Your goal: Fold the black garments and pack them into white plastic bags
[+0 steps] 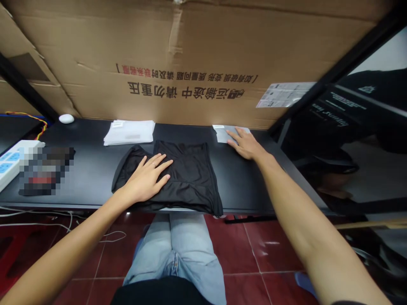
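Observation:
A black garment [187, 173] lies spread out on the dark table [248, 182], its near edge at the table's front; its exact kind is hard to tell. My left hand [148, 178] rests flat on its left part, fingers spread, a ring on one finger. Farther right, my right hand [243, 144] reaches to the back of the table with its fingers apart. Its fingertips lie on a small translucent white packet or sheet [221, 134], part of which the hand hides. Behind the garment to the left sits a stack of white packets [130, 133].
A large cardboard box [190, 46] with printed characters stands along the table's back. At the left are a white power strip [19, 159], a blurred-out object [47, 169] and a small white rounded thing [66, 119]. A dark glossy panel [349, 127] stands at the right.

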`<action>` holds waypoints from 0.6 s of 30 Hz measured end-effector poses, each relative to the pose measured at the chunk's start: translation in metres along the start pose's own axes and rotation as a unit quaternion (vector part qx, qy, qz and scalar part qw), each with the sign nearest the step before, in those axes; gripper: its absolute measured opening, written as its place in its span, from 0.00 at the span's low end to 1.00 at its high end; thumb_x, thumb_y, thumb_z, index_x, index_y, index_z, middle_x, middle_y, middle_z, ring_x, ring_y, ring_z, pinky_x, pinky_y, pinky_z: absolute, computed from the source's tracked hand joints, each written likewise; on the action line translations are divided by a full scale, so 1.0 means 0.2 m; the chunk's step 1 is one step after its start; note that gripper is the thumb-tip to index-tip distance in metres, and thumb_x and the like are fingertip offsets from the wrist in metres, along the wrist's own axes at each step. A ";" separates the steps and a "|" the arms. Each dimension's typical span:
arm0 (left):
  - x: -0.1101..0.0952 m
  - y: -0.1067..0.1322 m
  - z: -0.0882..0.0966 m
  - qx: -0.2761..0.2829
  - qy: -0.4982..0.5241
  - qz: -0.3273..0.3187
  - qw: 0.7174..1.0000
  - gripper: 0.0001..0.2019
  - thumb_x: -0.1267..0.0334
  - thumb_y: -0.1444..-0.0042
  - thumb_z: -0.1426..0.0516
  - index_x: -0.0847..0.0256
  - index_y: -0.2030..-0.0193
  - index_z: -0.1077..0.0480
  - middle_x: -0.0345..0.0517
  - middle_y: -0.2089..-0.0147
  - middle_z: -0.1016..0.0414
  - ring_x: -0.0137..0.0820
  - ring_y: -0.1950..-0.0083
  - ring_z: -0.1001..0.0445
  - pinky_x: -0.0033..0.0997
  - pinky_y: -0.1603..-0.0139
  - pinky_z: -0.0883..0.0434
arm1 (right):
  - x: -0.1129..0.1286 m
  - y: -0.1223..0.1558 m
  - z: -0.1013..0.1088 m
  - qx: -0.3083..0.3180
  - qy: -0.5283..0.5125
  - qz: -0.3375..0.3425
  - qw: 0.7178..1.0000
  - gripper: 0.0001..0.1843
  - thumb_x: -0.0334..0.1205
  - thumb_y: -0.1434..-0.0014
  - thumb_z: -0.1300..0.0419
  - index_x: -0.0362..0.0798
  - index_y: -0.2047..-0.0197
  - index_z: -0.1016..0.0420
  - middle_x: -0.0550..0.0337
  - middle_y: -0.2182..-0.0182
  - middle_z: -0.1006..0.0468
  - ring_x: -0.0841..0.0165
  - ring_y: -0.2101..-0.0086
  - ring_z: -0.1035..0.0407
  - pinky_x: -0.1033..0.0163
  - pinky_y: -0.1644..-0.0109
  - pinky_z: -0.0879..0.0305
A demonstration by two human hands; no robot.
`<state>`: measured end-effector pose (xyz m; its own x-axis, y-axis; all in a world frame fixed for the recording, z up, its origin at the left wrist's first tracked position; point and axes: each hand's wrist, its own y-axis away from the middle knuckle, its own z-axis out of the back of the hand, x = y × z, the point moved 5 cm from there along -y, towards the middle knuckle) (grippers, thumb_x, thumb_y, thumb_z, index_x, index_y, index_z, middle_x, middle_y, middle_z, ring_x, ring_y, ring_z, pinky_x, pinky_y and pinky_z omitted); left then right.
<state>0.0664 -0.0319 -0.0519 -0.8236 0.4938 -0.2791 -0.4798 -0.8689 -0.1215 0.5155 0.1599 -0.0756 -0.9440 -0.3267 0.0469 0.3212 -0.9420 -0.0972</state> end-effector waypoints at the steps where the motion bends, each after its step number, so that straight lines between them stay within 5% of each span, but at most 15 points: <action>1: 0.00 0.00 0.00 0.000 -0.003 0.000 1.000 0.30 0.48 0.22 0.51 0.49 0.17 0.41 0.52 0.15 0.43 0.49 0.13 0.48 0.70 0.16 0.51 | -0.01 -0.01 0.00 0.001 0.002 -0.002 1.000 0.40 0.66 0.21 0.59 0.55 0.15 0.46 0.40 0.16 0.55 0.44 0.19 0.57 0.30 0.18 0.57; 11: 0.00 0.01 0.00 0.005 -0.028 0.010 1.000 0.30 0.48 0.22 0.52 0.50 0.17 0.41 0.51 0.15 0.44 0.46 0.13 0.47 0.68 0.15 0.50 | 0.07 -0.01 0.04 -0.025 0.024 -0.001 0.999 0.36 0.59 0.19 0.57 0.52 0.17 0.42 0.38 0.17 0.53 0.43 0.19 0.56 0.25 0.19 0.64; 18: 0.01 0.02 0.00 -0.002 -0.038 0.013 0.999 0.30 0.48 0.22 0.50 0.47 0.17 0.41 0.50 0.15 0.43 0.47 0.14 0.45 0.67 0.15 0.48 | 0.10 0.02 0.04 -0.042 0.009 -0.009 0.999 0.34 0.54 0.19 0.57 0.50 0.18 0.39 0.37 0.18 0.46 0.39 0.21 0.50 0.22 0.22 0.51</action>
<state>0.0638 -0.0339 -0.0534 -0.8561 0.4722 -0.2100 -0.4571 -0.8815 -0.1185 0.4987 0.1489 -0.0669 -0.9512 -0.3069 0.0320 0.2966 -0.9381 -0.1789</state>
